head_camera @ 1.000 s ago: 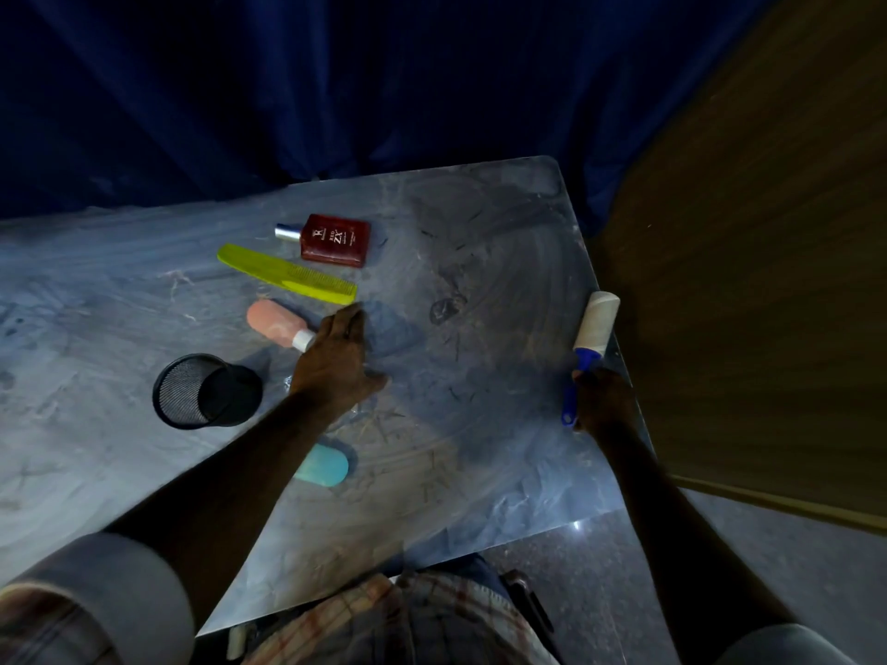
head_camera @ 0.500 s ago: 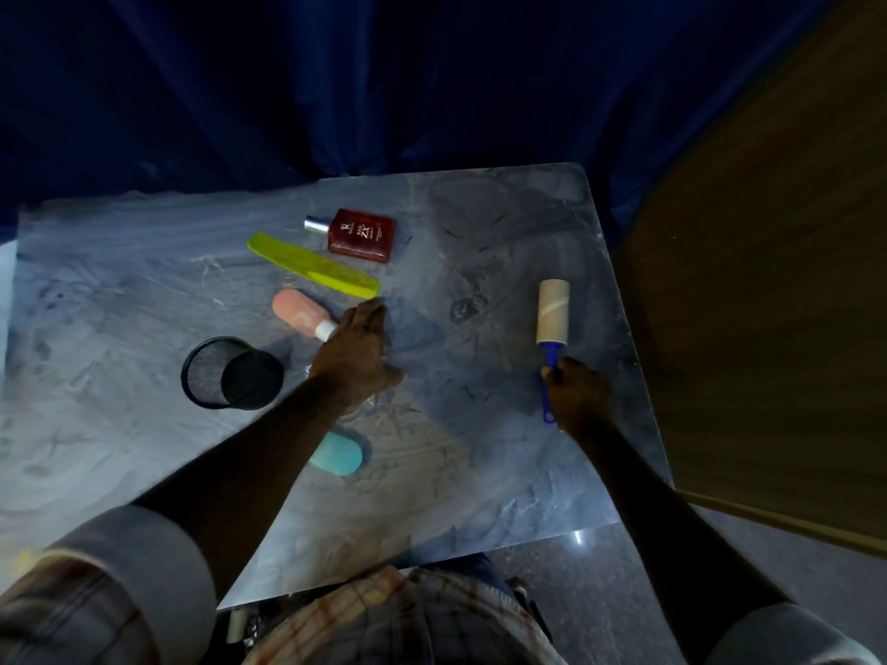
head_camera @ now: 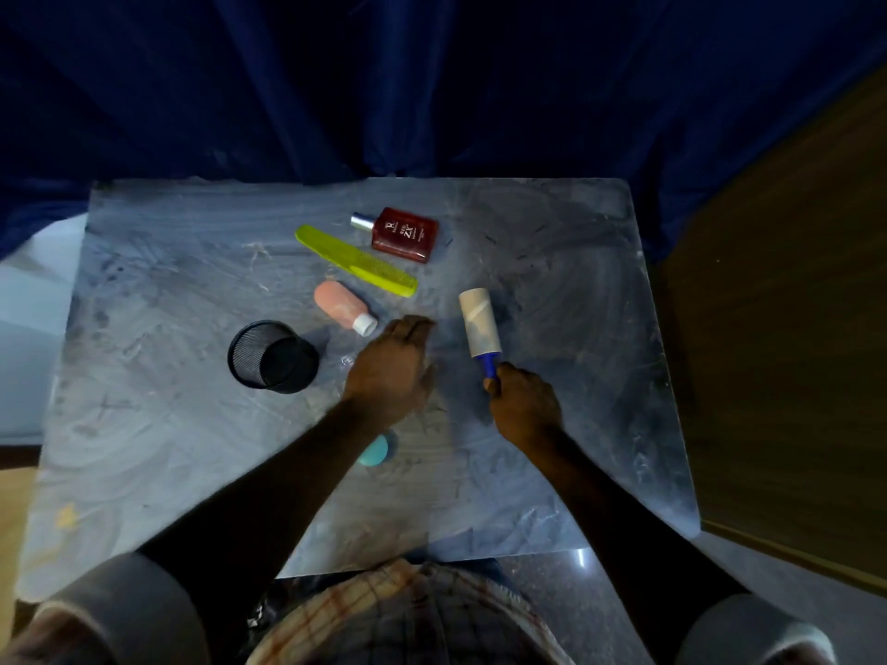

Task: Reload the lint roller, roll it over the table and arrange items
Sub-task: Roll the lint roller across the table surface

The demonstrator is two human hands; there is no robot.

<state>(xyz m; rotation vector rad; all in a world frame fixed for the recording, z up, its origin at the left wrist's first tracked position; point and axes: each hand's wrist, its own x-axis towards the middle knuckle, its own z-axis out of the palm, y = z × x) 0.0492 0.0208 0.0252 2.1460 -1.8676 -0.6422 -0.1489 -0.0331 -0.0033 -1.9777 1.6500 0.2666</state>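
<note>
Here, the right grip (head_camera: 525,400) is curled tight around the lower end of the blue plastic handle of a lint roller (head_camera: 481,328) with a beige paper roll. The roller lies low against the scuffed grey counter (head_camera: 600,376), near its middle. Its long axis runs from the handle, nearest the person, up to the roll's free end, which points away from the person and leans a little to the left.

Just to the left, the left grip (head_camera: 391,367) rests palm down on the counter with its fingers straight and holds nothing. Its fingertips are close to the white cap of a pink plastic bottle (head_camera: 341,307) that lies on its side.

Beyond that bottle lies a flat yellow-green comb (head_camera: 355,259), slanting across the counter. Past the comb is a dark red rectangular perfume bottle (head_camera: 401,233), its silver cap pointing left. A black wire-mesh cup (head_camera: 272,356) sits to the left of the left grip. A rounded teal object (head_camera: 377,451) shows from under the left forearm, and what it is cannot be told.

A dark blue curtain (head_camera: 432,88) hangs behind the counter, and a brown wooden panel (head_camera: 792,328) stands to the right.
</note>
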